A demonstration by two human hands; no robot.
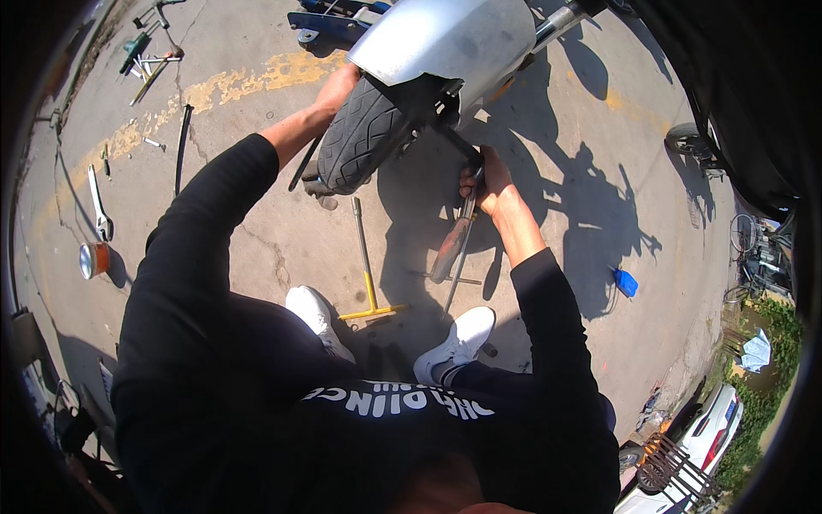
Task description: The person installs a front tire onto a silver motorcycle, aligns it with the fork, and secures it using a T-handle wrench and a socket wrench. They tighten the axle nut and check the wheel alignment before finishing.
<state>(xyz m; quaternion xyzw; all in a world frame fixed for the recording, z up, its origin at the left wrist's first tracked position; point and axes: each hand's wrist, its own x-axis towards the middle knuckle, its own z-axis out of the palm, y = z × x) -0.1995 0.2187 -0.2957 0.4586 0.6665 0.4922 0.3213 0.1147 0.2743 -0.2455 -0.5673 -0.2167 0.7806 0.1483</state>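
A motorcycle or scooter wheel with a black treaded tyre stands before me, under a silver mudguard. My left hand reaches behind the tyre at the mudguard's edge; its fingers are hidden. To the right of the wheel, my right hand is closed around a metal bar, just below a dark arm beside the wheel. Close to that bar is a worn reddish tool handle; whether the hand also holds it is unclear. A yellow T-handle socket wrench lies between my white shoes.
On the ground to the left are an adjustable wrench, an orange tin, a long black bar and a group of tools. A blue bottle-like object lies right. A dark glove-like item sits beneath the tyre. A white car stands lower right.
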